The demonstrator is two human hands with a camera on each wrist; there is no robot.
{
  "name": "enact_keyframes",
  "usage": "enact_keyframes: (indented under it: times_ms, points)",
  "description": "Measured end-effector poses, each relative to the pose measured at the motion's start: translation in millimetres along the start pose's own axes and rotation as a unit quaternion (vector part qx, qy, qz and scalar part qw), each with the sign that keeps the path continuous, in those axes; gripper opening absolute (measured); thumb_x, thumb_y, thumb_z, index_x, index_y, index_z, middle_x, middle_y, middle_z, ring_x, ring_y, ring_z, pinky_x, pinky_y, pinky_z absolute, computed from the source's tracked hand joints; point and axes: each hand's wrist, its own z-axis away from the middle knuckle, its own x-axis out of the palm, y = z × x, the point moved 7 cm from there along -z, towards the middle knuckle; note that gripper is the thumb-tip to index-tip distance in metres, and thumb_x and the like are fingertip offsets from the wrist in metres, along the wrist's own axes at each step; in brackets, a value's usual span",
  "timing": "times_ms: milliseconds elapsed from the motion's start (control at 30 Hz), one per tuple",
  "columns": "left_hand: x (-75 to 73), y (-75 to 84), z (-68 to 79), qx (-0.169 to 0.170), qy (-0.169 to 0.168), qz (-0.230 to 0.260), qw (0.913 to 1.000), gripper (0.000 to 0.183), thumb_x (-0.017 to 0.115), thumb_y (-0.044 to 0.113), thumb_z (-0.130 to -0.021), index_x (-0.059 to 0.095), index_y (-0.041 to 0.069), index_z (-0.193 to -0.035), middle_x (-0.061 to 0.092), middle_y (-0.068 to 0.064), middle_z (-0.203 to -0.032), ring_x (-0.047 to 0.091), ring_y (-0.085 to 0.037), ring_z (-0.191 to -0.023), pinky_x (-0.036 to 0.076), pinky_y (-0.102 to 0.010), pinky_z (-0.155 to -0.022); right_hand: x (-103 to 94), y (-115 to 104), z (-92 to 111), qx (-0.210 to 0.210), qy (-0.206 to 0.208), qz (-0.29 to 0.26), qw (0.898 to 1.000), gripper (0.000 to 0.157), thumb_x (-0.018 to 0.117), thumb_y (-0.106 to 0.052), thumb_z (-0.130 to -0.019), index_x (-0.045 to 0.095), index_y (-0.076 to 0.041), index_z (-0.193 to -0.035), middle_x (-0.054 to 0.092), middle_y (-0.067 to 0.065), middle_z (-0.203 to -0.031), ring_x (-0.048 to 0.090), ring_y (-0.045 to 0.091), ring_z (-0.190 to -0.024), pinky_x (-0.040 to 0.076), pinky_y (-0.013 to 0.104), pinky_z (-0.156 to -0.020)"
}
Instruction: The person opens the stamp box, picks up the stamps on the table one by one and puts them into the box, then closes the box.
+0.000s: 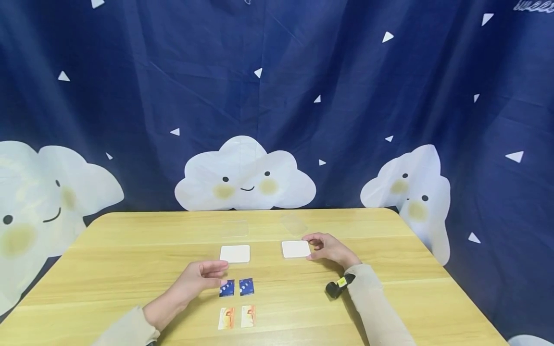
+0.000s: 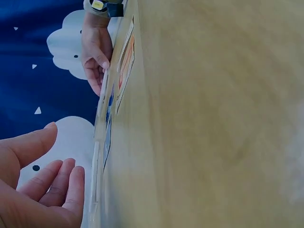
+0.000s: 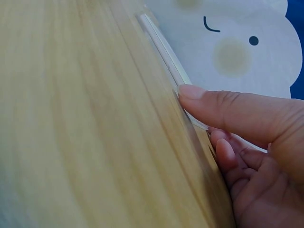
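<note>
Two white rectangular blocks, like card stacks, lie side by side on the table in the head view. My right hand (image 1: 331, 250) is at the right end of the right white block (image 1: 295, 249), thumb and forefinger pinching its near and far corners. In the right wrist view, the thumb (image 3: 192, 92) presses along the edge of this block. My left hand (image 1: 199, 283) hovers by the near left corner of the left white block (image 1: 235, 253), with fingers extended and nothing held. Its fingertips partly cover one blue card (image 1: 227, 288); another blue card (image 1: 246, 287) lies beside it.
Two orange-and-white cards (image 1: 226, 318) lie nearer the front edge, below the blue ones. Behind the white blocks are two clear rectangular pieces (image 1: 294, 224). A dark blue curtain (image 1: 216, 96) with clouds hangs behind the wooden table (image 1: 130, 269). A black device (image 1: 339, 286) hangs at the right wrist.
</note>
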Motion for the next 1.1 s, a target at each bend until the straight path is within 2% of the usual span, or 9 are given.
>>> enact_keyframes:
  times_ms: [300, 433, 667, 800, 967, 1100]
  points:
    - [-1.8, -5.1, 0.8, -0.005, -0.008, -0.042, 0.9991, 0.051, 0.074, 0.005, -0.075, 0.056, -0.009, -0.121, 0.061, -0.023, -0.119, 0.059, -0.032, -0.103, 0.051, -0.030, -0.085, -0.1, 0.5, 1.1, 0.001, -0.004, -0.004, 1.000, 0.055, 0.078, -0.004, -0.072, 0.058, 0.001, -0.122, 0.060, 0.012, -0.115, 0.051, 0.022, -0.103, 0.042, 0.034, -0.090]
    - [-1.5, -5.5, -0.3, -0.001, -0.012, -0.057, 0.9983, 0.049, 0.074, 0.003, -0.074, 0.057, -0.009, -0.119, 0.062, -0.022, -0.118, 0.059, -0.029, -0.100, 0.051, -0.029, -0.084, -0.7, 0.9, 0.7, -0.005, -0.004, -0.008, 1.000, 0.054, 0.078, -0.004, -0.072, 0.058, 0.002, -0.121, 0.060, 0.013, -0.114, 0.051, 0.022, -0.102, 0.041, 0.034, -0.090]
    - [-6.5, -8.0, -2.4, -0.014, 0.036, -0.113, 0.9929, 0.044, 0.078, -0.001, -0.067, 0.065, -0.005, -0.108, 0.068, -0.016, -0.105, 0.056, -0.018, -0.085, 0.049, -0.023, -0.072, -0.7, 1.6, -1.4, -0.007, -0.006, -0.015, 1.000, 0.055, 0.079, -0.003, -0.071, 0.058, 0.003, -0.121, 0.061, 0.015, -0.114, 0.052, 0.021, -0.101, 0.041, 0.034, -0.089]
    - [-8.3, -10.5, -3.3, -0.024, 0.057, -0.136, 0.9888, 0.039, 0.079, -0.002, -0.065, 0.069, -0.002, -0.103, 0.069, -0.011, -0.098, 0.054, -0.017, -0.081, 0.048, -0.022, -0.067, -0.9, 2.0, -1.7, 0.001, -0.001, -0.008, 1.000, 0.055, 0.079, -0.004, -0.071, 0.058, 0.001, -0.121, 0.060, 0.013, -0.115, 0.051, 0.021, -0.103, 0.041, 0.034, -0.090]
    - [-7.8, -10.4, -3.9, -0.016, 0.060, -0.161, 0.9849, 0.036, 0.080, -0.002, -0.063, 0.071, 0.001, -0.098, 0.067, -0.004, -0.092, 0.052, -0.017, -0.077, 0.047, -0.023, -0.065, -0.5, 2.1, -0.9, 0.006, -0.002, -0.002, 1.000, 0.055, 0.079, -0.004, -0.071, 0.058, 0.001, -0.122, 0.059, 0.013, -0.117, 0.051, 0.023, -0.105, 0.042, 0.035, -0.091]
    - [-6.0, -8.0, -2.8, 0.006, 0.052, -0.176, 0.9830, 0.033, 0.080, -0.001, -0.063, 0.072, 0.002, -0.096, 0.067, -0.004, -0.091, 0.052, -0.016, -0.077, 0.046, -0.022, -0.066, -0.9, 1.4, -0.3, 0.006, 0.000, -0.003, 1.000, 0.055, 0.079, -0.004, -0.072, 0.058, 0.001, -0.122, 0.059, 0.013, -0.118, 0.051, 0.024, -0.106, 0.042, 0.035, -0.091]
